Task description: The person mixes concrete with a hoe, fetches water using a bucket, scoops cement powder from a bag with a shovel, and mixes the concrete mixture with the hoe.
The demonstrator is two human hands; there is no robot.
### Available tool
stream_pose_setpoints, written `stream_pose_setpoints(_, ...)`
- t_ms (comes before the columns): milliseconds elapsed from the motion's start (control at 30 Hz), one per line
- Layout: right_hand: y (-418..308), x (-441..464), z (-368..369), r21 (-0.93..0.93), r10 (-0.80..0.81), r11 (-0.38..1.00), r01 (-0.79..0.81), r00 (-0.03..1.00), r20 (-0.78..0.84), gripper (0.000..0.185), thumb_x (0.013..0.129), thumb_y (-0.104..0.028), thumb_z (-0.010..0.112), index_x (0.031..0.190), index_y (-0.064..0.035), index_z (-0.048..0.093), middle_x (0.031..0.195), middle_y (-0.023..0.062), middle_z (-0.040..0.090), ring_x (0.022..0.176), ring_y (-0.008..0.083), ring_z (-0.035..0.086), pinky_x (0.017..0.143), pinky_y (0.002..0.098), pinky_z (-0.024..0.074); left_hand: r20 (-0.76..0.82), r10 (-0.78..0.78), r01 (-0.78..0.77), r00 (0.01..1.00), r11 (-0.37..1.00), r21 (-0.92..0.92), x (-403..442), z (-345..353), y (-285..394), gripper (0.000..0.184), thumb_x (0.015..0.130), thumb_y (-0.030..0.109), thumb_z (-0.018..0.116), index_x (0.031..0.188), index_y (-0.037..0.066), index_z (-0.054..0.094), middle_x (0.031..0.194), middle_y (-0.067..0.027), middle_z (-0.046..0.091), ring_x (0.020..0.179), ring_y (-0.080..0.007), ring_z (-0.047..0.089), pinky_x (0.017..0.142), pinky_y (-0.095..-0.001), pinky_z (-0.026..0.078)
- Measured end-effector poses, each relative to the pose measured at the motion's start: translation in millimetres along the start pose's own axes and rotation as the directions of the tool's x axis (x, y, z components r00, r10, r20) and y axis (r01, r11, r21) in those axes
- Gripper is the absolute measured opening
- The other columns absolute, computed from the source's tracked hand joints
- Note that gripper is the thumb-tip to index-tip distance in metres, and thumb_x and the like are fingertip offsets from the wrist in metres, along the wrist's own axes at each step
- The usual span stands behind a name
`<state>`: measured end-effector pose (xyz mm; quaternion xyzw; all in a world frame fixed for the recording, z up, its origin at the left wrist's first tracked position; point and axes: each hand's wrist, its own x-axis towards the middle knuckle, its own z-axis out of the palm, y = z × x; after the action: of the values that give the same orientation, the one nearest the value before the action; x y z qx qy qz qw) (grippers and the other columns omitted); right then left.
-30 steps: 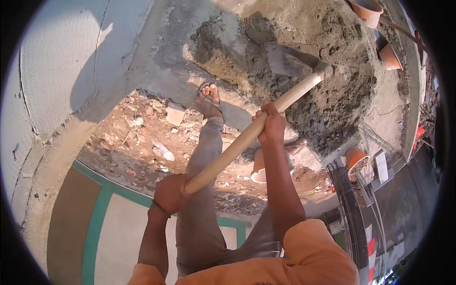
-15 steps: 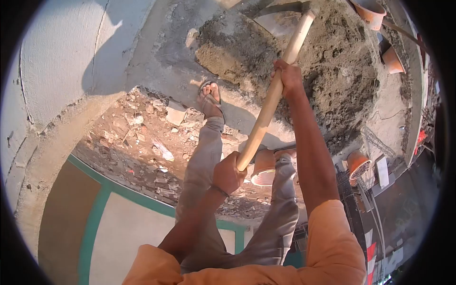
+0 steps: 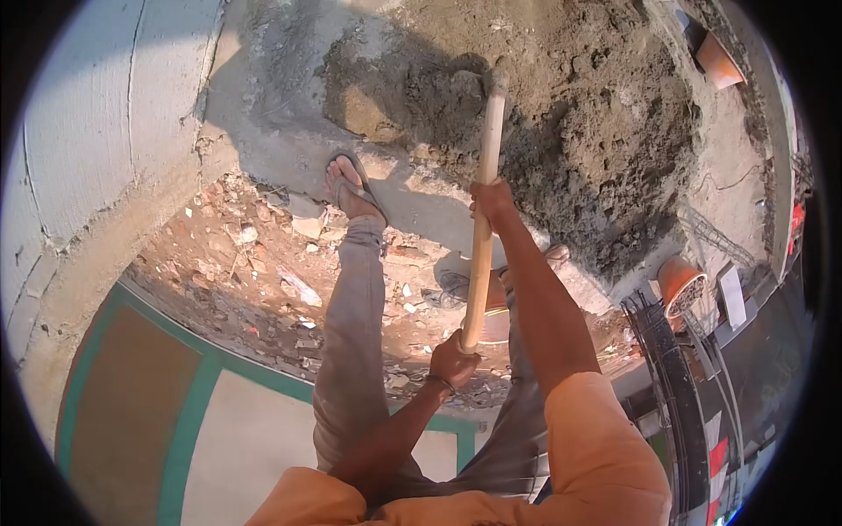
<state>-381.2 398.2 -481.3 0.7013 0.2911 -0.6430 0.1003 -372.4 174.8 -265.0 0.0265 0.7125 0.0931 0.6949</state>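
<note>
The long wooden handle of a hoe (image 3: 481,254) runs up from between my legs into a wet grey mortar heap (image 3: 614,114). My left hand (image 3: 454,359) is closed around the lower end of the handle. Farther up, my right hand (image 3: 494,203) wraps around its middle. The handle's far end meets the heap, and the hoe's blade is hidden in the mix. Behind the lower handle a bucket (image 3: 496,326) shows only in part.
My sandalled foot (image 3: 353,184) stands on a concrete ledge (image 3: 421,206) beside the heap. Broken rubble (image 3: 254,254) lies below the ledge. An orange bucket (image 3: 681,285) with dark contents, another orange tub (image 3: 721,61) and steel rebar (image 3: 662,368) are at the right. A pale wall (image 3: 96,131) rises at left.
The hoe's head has come down into the mortar, hiding the blade that showed above it. Both hands have moved down in view with the handle, which now stands more upright in the picture.
</note>
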Motion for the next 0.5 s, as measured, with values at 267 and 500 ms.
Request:
stream_pose_setpoints(267,-8.6,-29.2,-43.2,0.337,-0.125,0.922,0.190,0.970,-0.207,0.024,0.079,-0.004,0.059,0.100,-0.0001,0.047,0.071,0.0085,0.054,0.052,0.0167,0.055,0.044,0.0304,0.0490,-0.107,0.293,-0.241,0.950,0.907,0.344,31.0,-39.6,-12.1,0.026,0.071,0.016,0.069,0.093,0.007,0.060,0.083,-0.0153,0.066,0.080,-0.0353,0.065,0.071,-0.0437,0.052)
stream_pose_setpoints(500,-112.5,-114.6,-88.4,0.413,-0.351,0.842,0.348,0.934,-0.071,0.025,0.093,-0.024,0.058,0.105,-0.0023,0.054,0.077,0.0035,0.058,0.064,0.0122,0.058,0.057,0.0274,0.0506,-0.040,0.569,-0.366,0.821,0.579,0.728,24.0,-169.6,228.6,0.035,0.073,0.020,0.069,0.102,0.005,0.056,0.083,-0.0218,0.064,0.083,-0.0399,0.063,0.070,-0.0457,0.050)
